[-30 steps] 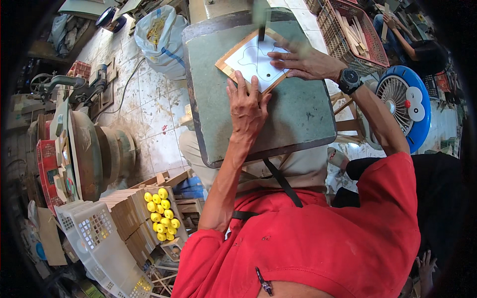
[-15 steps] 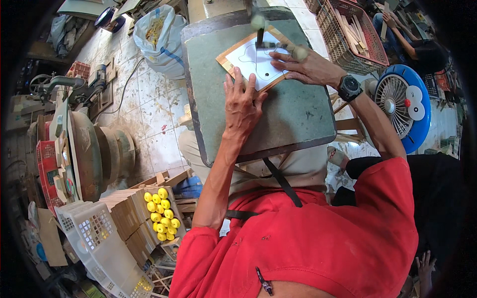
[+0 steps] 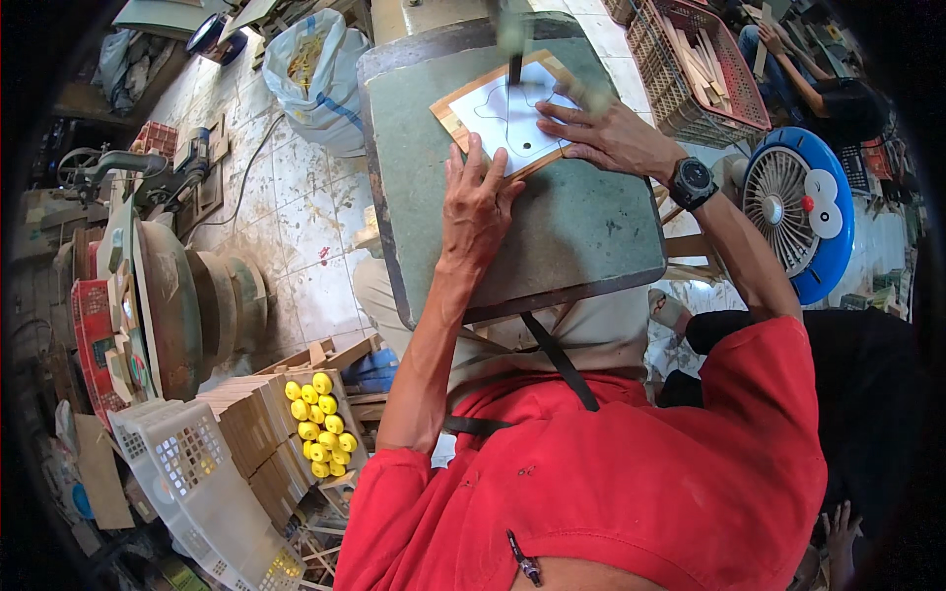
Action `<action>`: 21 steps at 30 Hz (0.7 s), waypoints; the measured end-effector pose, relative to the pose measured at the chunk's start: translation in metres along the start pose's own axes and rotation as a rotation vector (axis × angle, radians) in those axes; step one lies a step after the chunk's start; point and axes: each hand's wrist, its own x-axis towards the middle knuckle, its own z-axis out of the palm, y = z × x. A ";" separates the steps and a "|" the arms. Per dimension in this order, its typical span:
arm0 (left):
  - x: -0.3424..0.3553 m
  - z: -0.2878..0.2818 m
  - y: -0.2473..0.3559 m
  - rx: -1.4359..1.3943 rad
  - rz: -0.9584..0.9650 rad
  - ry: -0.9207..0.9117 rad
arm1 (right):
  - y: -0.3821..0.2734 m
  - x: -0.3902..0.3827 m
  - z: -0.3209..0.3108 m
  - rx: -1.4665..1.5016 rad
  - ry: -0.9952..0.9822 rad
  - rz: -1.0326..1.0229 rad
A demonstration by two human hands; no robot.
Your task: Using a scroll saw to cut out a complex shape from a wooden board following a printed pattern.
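Note:
A flat wooden board (image 3: 452,124) lies on the green-grey machine table (image 3: 414,202). On top of it is a white paper sheet (image 3: 487,133) with a drawn curvy outline and one black dot. A dark upright machine part (image 3: 514,69) comes down over the sheet's middle, its upper end blurred. My left hand (image 3: 477,205) is open, its outstretched fingertips resting on the near left edge of the board. Over at the right side, my right hand (image 3: 619,143) is also open, fingers stretched along the board's edge and onto the paper. A blurred pale piece hides part of its fingertips.
Left of the table stands a white sack (image 3: 320,108) of scraps. A crate of wood strips (image 3: 690,89) and a blue fan (image 3: 803,212) are at the right. Yellow round pieces (image 3: 320,424) sit near stacked wooden blocks at lower left. Another person (image 3: 808,89) sits far right.
The board and paper have shifted very slightly to the left. Both my hands have moved a little with them, still touching the board.

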 end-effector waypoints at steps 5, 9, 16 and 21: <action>-0.001 -0.002 -0.002 -0.019 -0.013 0.003 | -0.007 0.000 0.002 0.032 0.040 0.027; 0.001 -0.003 -0.003 -0.019 0.006 0.011 | -0.010 -0.002 -0.002 0.028 -0.073 0.090; -0.001 0.000 -0.009 -0.027 0.003 0.013 | -0.018 -0.005 0.005 0.008 0.083 0.097; -0.001 0.003 -0.014 -0.061 0.026 0.037 | -0.024 -0.007 0.001 0.020 0.002 0.144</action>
